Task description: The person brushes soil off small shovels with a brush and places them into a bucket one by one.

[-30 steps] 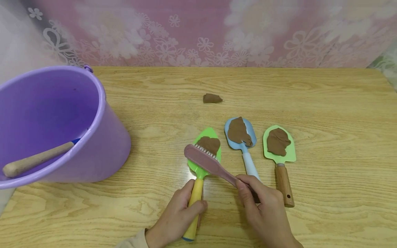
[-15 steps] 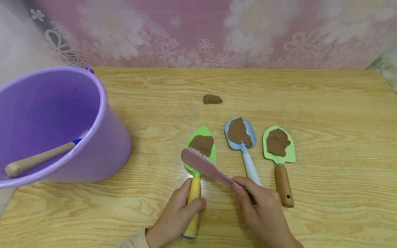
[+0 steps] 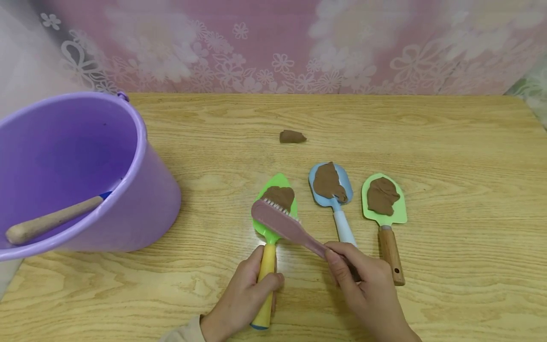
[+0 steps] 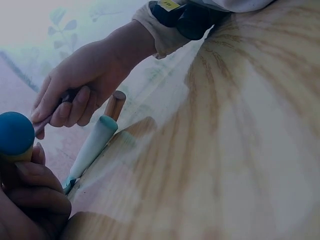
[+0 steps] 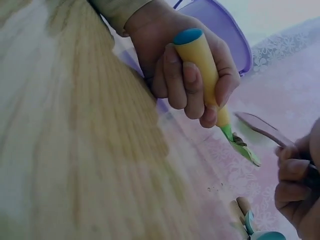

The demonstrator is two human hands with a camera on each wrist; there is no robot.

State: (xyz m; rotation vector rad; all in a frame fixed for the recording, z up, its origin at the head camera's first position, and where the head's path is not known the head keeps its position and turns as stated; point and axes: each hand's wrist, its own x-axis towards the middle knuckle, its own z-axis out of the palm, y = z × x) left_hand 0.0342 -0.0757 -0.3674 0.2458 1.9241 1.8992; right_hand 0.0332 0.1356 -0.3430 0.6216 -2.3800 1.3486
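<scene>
My left hand (image 3: 241, 292) grips the yellow handle of a green-bladed garden trowel (image 3: 268, 263), its thumb laid across the handle. A flattened lump of brown clay (image 3: 279, 194) lies on the trowel's blade. From the right, my right hand (image 3: 369, 287) holds the handle of a dusky pink brush (image 3: 279, 222) with white bristles. The brush head overlaps the blade and the near edge of the clay in the head view. In the right wrist view the trowel (image 5: 197, 62) shows its blue handle end, and the brush (image 5: 265, 129) is seen edge-on beside the blade.
A purple bucket (image 3: 158, 204) stands at the left, holding a wooden-handled tool (image 3: 53, 220). Right of the trowel lie a blue scoop (image 3: 344, 228) and a light green, wooden-handled scoop (image 3: 391, 251), both bearing brown clay. A small clay piece (image 3: 292, 137) lies farther back.
The trowel has shifted slightly left in my left hand. The brush head moved down and left with it, then slightly back up over the clay's near edge.
</scene>
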